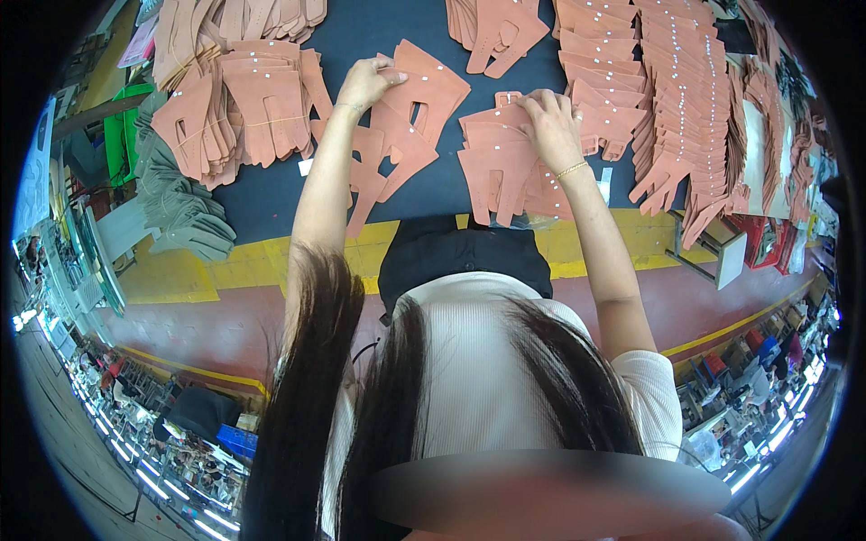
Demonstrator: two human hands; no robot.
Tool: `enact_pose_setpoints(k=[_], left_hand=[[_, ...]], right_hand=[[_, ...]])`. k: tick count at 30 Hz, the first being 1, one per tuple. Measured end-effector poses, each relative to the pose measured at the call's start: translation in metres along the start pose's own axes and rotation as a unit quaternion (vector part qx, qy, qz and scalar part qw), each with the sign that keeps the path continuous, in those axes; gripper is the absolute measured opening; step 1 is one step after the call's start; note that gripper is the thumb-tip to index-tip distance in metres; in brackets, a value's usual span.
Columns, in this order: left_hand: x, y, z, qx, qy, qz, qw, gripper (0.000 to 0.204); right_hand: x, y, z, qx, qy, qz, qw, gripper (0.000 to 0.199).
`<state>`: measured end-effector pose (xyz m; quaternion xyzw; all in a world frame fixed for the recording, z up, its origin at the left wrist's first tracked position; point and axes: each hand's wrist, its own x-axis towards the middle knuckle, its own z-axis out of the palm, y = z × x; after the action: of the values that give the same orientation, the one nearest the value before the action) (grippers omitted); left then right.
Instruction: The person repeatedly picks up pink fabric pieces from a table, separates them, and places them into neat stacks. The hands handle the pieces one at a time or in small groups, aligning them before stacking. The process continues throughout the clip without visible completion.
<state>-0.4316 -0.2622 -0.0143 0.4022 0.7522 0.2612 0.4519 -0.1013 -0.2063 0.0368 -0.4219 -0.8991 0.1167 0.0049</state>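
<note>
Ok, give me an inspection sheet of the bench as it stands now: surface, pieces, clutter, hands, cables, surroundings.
Surface: dark blue table top with a yellow front edge.
Job's things: loose tan cut pieces under the left hand; a fanned tan stack under the right hand.
Clutter: banded tan bundles at left, a long overlapping tan row at right, folded grey-green pieces at the left edge.
Grippers: left hand pinches the top loose piece; right hand presses on the fanned stack.
Cables: nothing seen.
Surroundings: red floor with yellow lines, distant lit work rows.
</note>
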Motion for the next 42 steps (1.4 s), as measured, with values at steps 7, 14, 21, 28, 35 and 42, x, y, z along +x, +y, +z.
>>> enact_pose_setpoints(k=[7,14,21,28,35,42], left_hand=[[-0.010,0.019,-0.011,-0.058,0.035,0.088,0.994,0.025],[-0.024,0.046,-0.023,-0.072,0.107,0.133,0.983,0.025],[-0.090,0.101,-0.061,-0.120,0.161,0.187,0.962,0.026],[-0.152,0.031,-0.113,-0.158,-0.022,0.006,0.987,0.019],[-0.122,-0.074,-0.042,0.251,0.143,0.039,0.957,0.050],[-0.115,-0.011,0.015,0.473,0.264,0.028,0.840,0.065]], right_hand=[[-0.002,-0.003,0.001,0.001,0.021,0.000,1.000,0.042],[-0.001,-0.003,-0.003,0.010,0.000,0.016,1.000,0.044],[0.002,-0.004,0.001,0.010,0.020,0.002,1.000,0.036],[-0.001,-0.005,-0.004,0.097,0.004,-0.049,0.994,0.017],[-0.017,-0.008,-0.025,0.190,0.016,-0.028,0.981,0.013],[-0.020,0.010,-0.046,0.442,0.027,0.057,0.895,0.014]])
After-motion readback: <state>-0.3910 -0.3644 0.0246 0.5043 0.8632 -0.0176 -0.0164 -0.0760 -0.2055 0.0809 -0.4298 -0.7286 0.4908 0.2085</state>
